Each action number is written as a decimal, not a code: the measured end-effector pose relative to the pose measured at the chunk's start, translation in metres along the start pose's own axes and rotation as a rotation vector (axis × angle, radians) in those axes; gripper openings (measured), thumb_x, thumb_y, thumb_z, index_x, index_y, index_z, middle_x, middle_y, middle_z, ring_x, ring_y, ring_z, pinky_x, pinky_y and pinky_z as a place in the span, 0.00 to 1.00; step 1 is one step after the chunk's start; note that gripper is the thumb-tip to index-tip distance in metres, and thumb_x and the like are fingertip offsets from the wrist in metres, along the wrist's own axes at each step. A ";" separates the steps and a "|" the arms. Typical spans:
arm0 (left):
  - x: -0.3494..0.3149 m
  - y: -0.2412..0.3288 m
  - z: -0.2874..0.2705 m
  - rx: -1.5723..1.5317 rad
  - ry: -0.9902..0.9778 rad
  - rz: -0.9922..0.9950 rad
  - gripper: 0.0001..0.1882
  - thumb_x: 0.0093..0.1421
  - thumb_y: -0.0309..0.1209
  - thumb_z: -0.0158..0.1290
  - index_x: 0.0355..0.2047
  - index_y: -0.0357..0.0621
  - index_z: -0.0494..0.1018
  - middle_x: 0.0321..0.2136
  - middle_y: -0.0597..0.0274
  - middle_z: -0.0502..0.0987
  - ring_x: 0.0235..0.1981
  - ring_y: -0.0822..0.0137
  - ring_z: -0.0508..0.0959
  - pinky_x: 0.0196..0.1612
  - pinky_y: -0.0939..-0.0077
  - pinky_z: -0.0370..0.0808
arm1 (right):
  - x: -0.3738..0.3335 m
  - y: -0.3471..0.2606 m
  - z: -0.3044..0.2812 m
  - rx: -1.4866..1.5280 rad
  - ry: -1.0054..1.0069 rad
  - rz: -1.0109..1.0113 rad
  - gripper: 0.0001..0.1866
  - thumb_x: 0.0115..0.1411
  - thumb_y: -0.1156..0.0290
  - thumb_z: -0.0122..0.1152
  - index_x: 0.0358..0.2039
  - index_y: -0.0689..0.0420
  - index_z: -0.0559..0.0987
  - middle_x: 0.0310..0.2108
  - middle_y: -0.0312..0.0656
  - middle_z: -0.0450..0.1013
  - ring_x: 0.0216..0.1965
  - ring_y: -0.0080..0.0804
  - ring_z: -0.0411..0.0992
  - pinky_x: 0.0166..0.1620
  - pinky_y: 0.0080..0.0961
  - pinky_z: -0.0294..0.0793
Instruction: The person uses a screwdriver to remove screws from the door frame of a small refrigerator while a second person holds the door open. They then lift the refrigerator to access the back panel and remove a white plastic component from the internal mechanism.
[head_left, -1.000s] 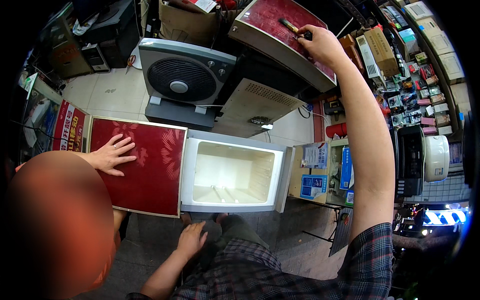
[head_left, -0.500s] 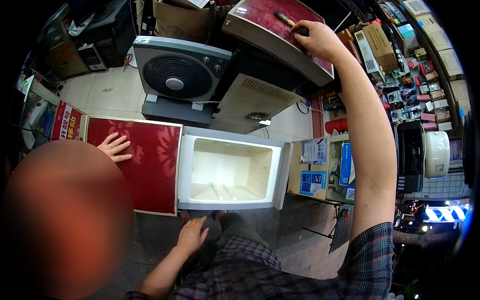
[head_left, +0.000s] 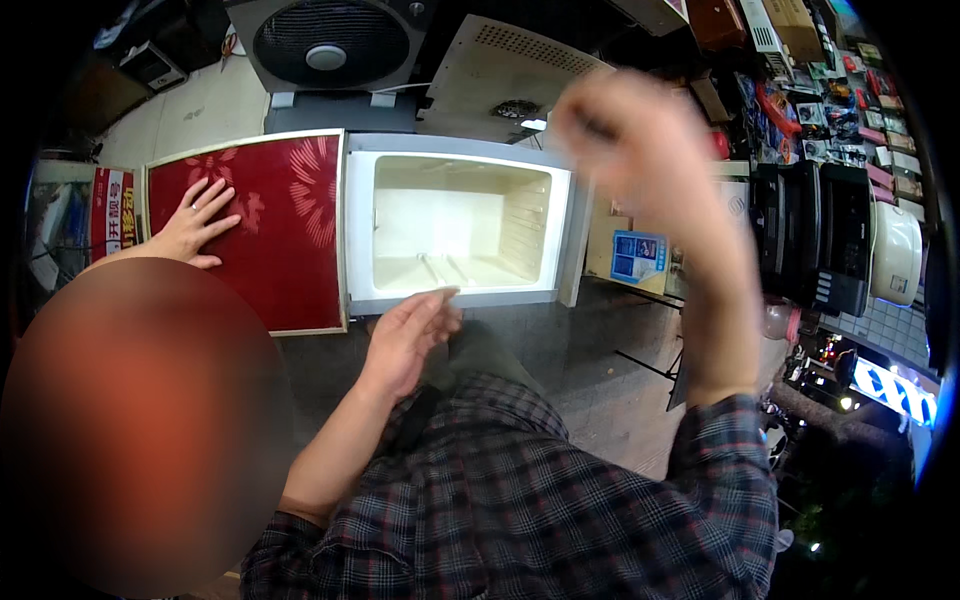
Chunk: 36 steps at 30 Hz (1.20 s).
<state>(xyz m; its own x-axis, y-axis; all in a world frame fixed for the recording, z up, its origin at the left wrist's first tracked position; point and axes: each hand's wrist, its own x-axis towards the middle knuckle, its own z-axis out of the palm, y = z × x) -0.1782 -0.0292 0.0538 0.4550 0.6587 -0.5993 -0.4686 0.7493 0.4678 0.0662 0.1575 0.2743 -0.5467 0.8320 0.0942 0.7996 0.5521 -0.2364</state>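
Observation:
My left hand [head_left: 408, 338] hovers at the near rim of an open, white-lined compartment [head_left: 455, 215] that looks like part of a refrigerator laid on its back. Its fingers are loosely bent, the thumb apart, nothing in them. My right hand [head_left: 635, 125], smeared by motion, is raised over the far right corner of that compartment. Its fingers look curled round something small and dark that I cannot make out. Left of the compartment is a red door panel [head_left: 280, 255] with a flower pattern. Another person's hand [head_left: 195, 225] lies spread on it.
Behind stands a grey box fan [head_left: 330, 45] on a dark base. Beside it leans a perforated metal panel [head_left: 500, 75]. A cabinet with a blue leaflet [head_left: 638, 257] is at the right, with black appliances [head_left: 800, 230] and shelves of small packaged goods beyond. A person's blurred head fills the lower left.
My right hand has left the red panel at the far right, coming back toward me. My left hand has risen to the compartment's rim. The view has tilted nearer.

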 end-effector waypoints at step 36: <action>0.048 -0.155 0.052 -0.581 0.199 -0.077 0.08 0.75 0.28 0.55 0.46 0.33 0.75 0.43 0.51 0.85 0.43 0.64 0.88 0.46 0.76 0.90 | -0.414 -0.053 0.102 1.033 0.626 0.357 0.19 0.70 0.77 0.60 0.53 0.57 0.59 0.54 0.66 0.75 0.47 0.43 0.82 0.43 0.37 0.89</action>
<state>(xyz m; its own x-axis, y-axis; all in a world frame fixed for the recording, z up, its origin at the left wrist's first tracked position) -0.0450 -0.1101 -0.0136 0.3801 0.5364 -0.7535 -0.8013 0.5979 0.0215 0.2249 -0.2220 0.1490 0.0965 0.9649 0.2441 0.1566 0.2275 -0.9611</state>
